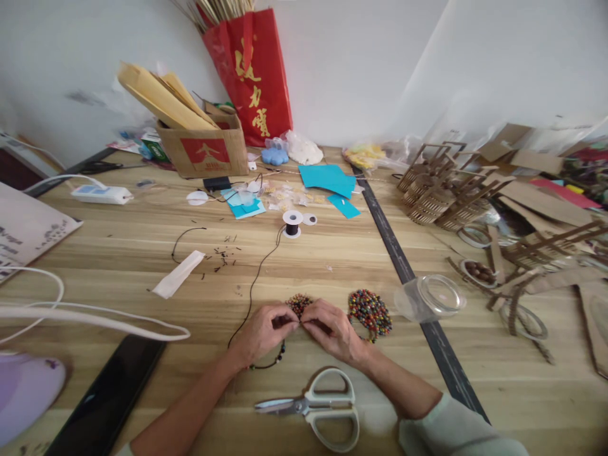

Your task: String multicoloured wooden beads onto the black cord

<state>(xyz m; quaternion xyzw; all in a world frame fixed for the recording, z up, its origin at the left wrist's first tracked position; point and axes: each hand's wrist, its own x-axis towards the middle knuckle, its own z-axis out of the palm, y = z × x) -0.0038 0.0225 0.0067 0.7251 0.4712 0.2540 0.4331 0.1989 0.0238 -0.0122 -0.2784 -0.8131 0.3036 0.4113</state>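
My left hand (263, 332) and my right hand (334, 329) meet fingertip to fingertip above the table, both pinched. A dark bit of cord shows between the fingertips; most of it is hidden. Black cord (257, 278) runs from a small white spool (292, 218) down to my left hand. Under that hand hangs a curve of cord with a few beads (278, 360). Just behind the fingertips lies a small heap of coloured bead strands (299, 302). A larger heap of multicoloured beads (371, 312) sits to the right of my right hand. Cream-handled scissors (302, 405) lie in front.
A clear plastic tub (441, 297) stands at the right, near small woven baskets (427, 206). White paper (178, 274) and black cord scraps (222, 254) lie left. Blue cards (327, 179), a cardboard box (166, 149) and a red bag (266, 76) are at the back. A black phone-like slab (109, 392) lies front left.
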